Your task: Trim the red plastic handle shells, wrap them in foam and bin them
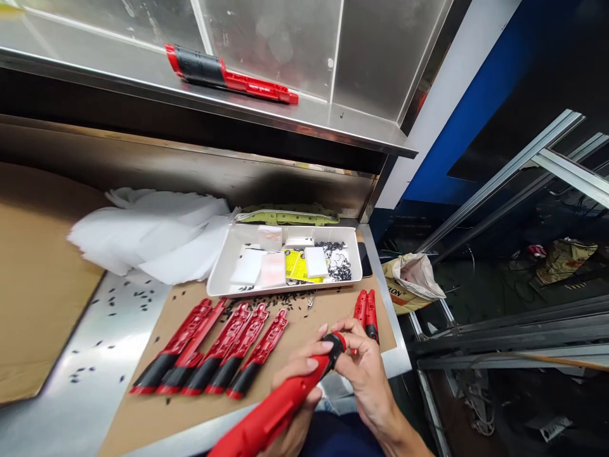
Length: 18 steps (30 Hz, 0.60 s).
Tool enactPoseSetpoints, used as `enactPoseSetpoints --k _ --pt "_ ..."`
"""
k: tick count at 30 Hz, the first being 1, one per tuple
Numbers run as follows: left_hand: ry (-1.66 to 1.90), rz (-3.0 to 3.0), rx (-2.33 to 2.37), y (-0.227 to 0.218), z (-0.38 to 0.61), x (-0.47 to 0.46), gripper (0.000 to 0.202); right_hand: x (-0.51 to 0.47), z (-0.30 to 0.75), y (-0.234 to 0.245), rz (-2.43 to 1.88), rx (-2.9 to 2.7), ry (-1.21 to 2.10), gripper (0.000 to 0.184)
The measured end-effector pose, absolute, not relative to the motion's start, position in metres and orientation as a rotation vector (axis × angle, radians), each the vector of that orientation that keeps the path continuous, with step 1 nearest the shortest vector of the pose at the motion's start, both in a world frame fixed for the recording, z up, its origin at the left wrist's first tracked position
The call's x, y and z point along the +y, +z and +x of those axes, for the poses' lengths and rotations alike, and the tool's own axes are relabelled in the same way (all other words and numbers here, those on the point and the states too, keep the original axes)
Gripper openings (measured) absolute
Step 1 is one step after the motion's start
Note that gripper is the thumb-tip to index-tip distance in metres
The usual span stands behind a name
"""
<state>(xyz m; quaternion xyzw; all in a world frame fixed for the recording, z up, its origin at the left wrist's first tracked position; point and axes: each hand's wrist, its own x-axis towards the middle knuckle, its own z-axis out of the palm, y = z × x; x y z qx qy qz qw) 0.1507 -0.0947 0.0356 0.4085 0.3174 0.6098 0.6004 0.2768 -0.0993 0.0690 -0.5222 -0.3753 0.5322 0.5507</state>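
A long red plastic tool housing (pixel 276 409) with a black collar at its far end lies across my lap side of the bench, held in both hands. My left hand (pixel 299 368) wraps round its body, fingers over the top. At the collared end, my right hand (pixel 364 365) grips the black and red rim between thumb and fingers. To the left, several red and black housing halves (pixel 247 349) lie slanted in a row on the cardboard sheet (pixel 190 412). Just beyond my right hand lie two more red and black pieces (pixel 366 311).
A white tray (pixel 285 289) holds white blocks, a yellow label and small black parts. White foam sheets (pixel 157 228) are heaped left of it. Another red and black housing (pixel 228 76) rests on the metal shelf. A paper sack (pixel 413 285) stands right of the bench.
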Motion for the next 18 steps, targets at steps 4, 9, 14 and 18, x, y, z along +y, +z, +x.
enactPoseSetpoints --k 4,9,14,18 --pt "1.343 0.651 0.708 0.031 0.152 -0.086 0.025 -0.103 0.281 0.075 -1.130 -0.963 1.321 0.030" --pt "1.238 0.237 0.559 0.050 0.154 -0.072 0.033 -0.110 0.289 0.080 -1.292 -0.969 1.163 0.028" --pt "1.178 0.074 0.496 0.056 0.149 -0.070 0.034 -0.113 0.287 0.088 -1.459 -1.127 0.972 0.039" --pt "1.164 0.094 0.518 0.052 0.151 -0.072 0.034 -0.116 0.276 0.091 -1.365 -1.247 1.090 0.042"
